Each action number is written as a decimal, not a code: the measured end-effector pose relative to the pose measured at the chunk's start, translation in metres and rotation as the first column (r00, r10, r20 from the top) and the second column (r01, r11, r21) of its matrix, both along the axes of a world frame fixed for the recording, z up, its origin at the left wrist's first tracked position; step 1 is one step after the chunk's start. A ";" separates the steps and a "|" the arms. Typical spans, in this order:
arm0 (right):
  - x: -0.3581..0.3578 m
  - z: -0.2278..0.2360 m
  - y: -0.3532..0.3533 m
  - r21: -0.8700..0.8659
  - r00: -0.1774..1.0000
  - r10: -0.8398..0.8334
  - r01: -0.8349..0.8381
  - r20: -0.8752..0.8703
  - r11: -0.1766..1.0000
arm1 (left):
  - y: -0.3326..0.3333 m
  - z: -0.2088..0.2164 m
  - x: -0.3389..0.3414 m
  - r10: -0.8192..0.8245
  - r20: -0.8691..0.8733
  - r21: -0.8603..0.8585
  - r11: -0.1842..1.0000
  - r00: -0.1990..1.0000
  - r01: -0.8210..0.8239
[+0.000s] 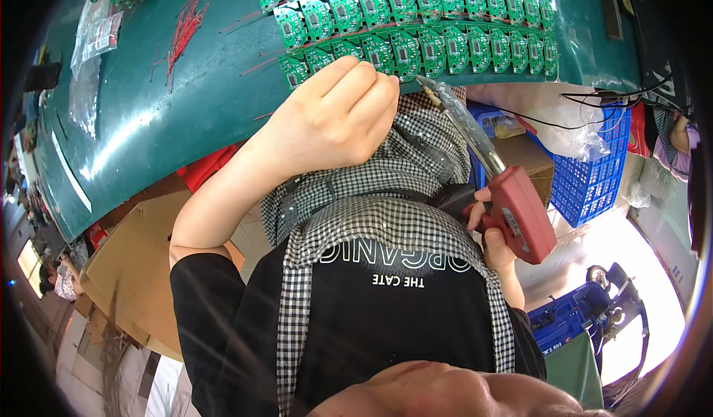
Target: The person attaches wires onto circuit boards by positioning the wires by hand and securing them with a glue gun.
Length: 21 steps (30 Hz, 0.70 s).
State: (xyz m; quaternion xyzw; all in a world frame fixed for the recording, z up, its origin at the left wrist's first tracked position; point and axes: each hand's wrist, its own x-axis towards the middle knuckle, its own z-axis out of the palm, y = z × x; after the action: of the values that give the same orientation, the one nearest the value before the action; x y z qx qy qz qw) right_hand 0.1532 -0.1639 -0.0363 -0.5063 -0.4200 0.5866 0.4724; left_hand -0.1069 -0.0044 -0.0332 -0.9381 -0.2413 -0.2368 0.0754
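Observation:
My left hand (338,112) is closed at the near edge of the table, its fingertips pinched together beside the nearest row of boards. What it holds, if anything, is hidden by the fingers. In my right hand (496,246) is a red soldering gun (522,215), gripped by its handle. Its long metal barrel slants up and left, and the tip lies near the front edge of a green circuit board (405,56). Rows of such boards cover the far middle of the table, with thin red wires sticking out at their left ends.
A pile of red wires (183,34) lies on the green tabletop (215,105), left of the boards. Clear plastic bags (88,83) are farther left. Black cables (594,96) hang at the right above a blue crate (590,187). A cardboard box (134,257) stands below left.

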 end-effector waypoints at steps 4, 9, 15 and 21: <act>0.000 0.001 0.002 -0.024 0.999 0.038 -0.038 0.002 0.999 | 0.000 0.000 0.000 -0.002 0.006 0.008 1.000 1.000 0.002; -0.001 -0.001 0.002 0.015 0.998 0.053 -0.054 0.018 0.998 | 0.000 0.000 0.000 0.001 0.002 0.020 1.000 1.000 -0.001; 0.022 -0.020 -0.016 0.079 0.871 0.183 -0.245 0.456 0.966 | -0.001 -0.001 0.000 0.021 0.028 0.020 1.000 0.999 -0.021; 0.002 -0.003 -0.002 0.009 0.993 0.074 -0.075 0.087 0.997 | -0.001 -0.002 0.000 0.035 0.031 0.036 0.999 0.999 -0.036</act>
State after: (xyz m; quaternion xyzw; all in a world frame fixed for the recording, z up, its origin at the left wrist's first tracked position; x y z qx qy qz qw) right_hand 0.1557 -0.1657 -0.0393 -0.5122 -0.4623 0.5788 0.4347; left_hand -0.1072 -0.0058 -0.0348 -0.9285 -0.2546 -0.2538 0.0931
